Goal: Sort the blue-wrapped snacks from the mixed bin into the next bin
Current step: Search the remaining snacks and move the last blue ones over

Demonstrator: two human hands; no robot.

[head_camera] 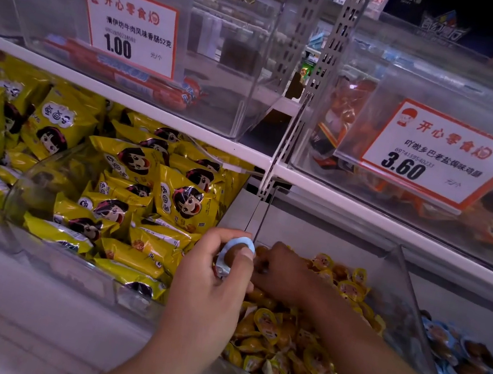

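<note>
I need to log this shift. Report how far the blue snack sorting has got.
Done: the bin at the far right already holds many blue-wrapped snacks. In hand: the left hand holds one blue-wrapped snack in its fingers, not yet moved across, while the right hand digs in the mixed bin. Left: that bin's surface shows only yellow wrappers; any blue ones buried below cannot be seen.
</note>
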